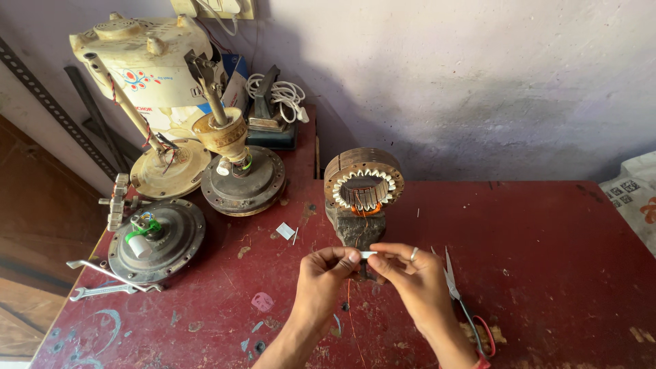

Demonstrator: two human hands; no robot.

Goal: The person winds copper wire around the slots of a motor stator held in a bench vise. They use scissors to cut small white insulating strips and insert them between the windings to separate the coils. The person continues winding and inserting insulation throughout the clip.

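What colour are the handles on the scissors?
Red, on the scissors lying beside the right hand; the head view shows them best.

Stator behind hands; scissors right (motors left).

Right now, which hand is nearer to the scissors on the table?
Right. The right hand is just beside the scissors; the left hand is farther away, on the other side of the right hand.

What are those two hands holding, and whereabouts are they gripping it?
A small white strip, pinched at its two ends: the left hand takes the left end, the right hand the right end, each between thumb and fingers.
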